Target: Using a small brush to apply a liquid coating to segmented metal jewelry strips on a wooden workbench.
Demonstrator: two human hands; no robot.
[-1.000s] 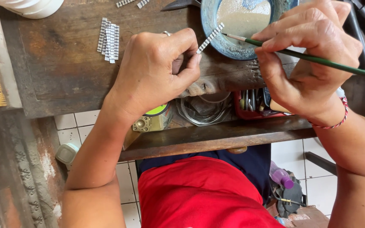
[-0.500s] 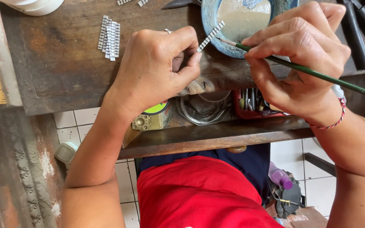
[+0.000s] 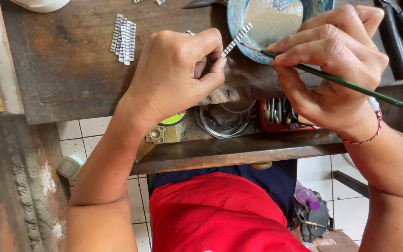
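Note:
My left hand (image 3: 176, 74) pinches a short patterned silver strip (image 3: 237, 39) between thumb and fingers, holding it over the worn wooden bench (image 3: 71, 84). My right hand (image 3: 330, 65) grips a thin green-handled brush (image 3: 350, 86), whose tip touches the strip's lower end. Just behind them stands a blue bowl (image 3: 239, 28) holding pale cloudy liquid. A red string bracelet circles my right wrist.
A stack of similar silver strips (image 3: 123, 38) lies on the bench at upper left. Black pliers (image 3: 399, 39) lie at the upper right. Under the benchtop an open drawer holds a yellow tape measure (image 3: 166, 130), wire coils (image 3: 225, 121) and a red tray of tools (image 3: 278, 116).
My right hand has drifted slightly left, bringing the brush tip from beside the bowl onto the strip. My left hand has stayed almost still.

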